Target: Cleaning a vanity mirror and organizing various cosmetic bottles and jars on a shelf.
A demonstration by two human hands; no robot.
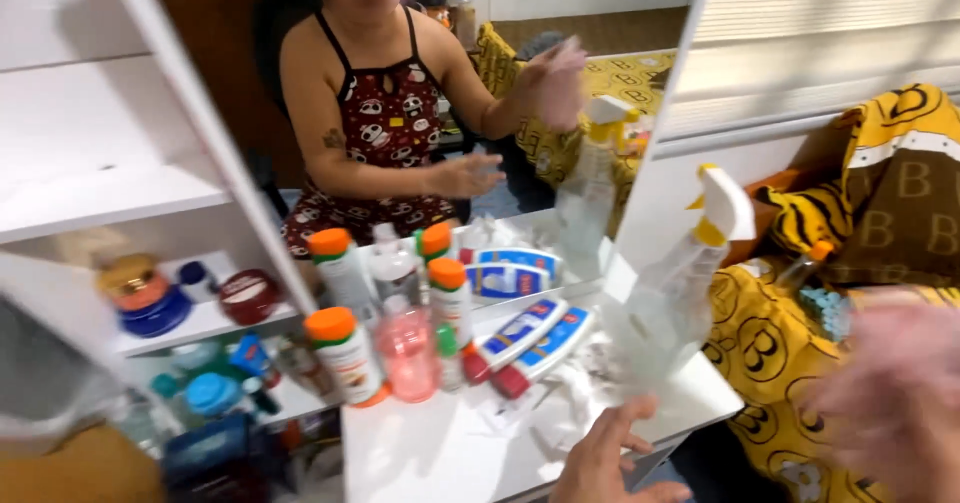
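My left hand is down at the near edge of the white table, open, fingers spread, holding nothing, thumb resting by the rim. My right hand is just a blur off to the side over the yellow cloth, so I can't tell if it's open or closed. Closest thing to my left is the clear spray bottle, standing upright on the table against the mirror, long axis vertical, nozzle pointing right. The two tubes lie flat beside it, red caps toward me. Orange-capped bottles stand further left, probably just parked upright to save room.
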